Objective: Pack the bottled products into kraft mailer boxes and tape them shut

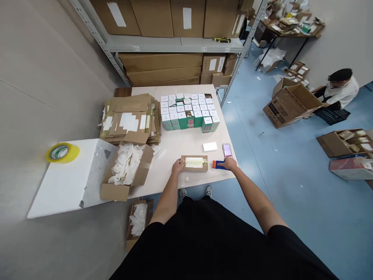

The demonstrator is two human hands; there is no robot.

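Observation:
My left hand (177,166) is closed on the left end of a small brown cardboard box (194,169). The box lies flat near the table's front edge, with a white label under clear yellowish tape on top. To its right, my right hand (229,163) grips a flat blue object with an orange end (218,165); its kind is unclear. That orange end points at the box, a small gap apart. Just beyond my right hand lies a phone-like thing with a lit face (227,149). A small white box (210,146) rests behind the cardboard box.
Rows of green-and-white boxes (183,121) stand at the table's back. Flattened cartons (125,107) are stacked left, behind an open carton (144,165) of white paper. A yellow tape roll (62,151) lies on a white block (67,179). Another person (344,89) is at far right.

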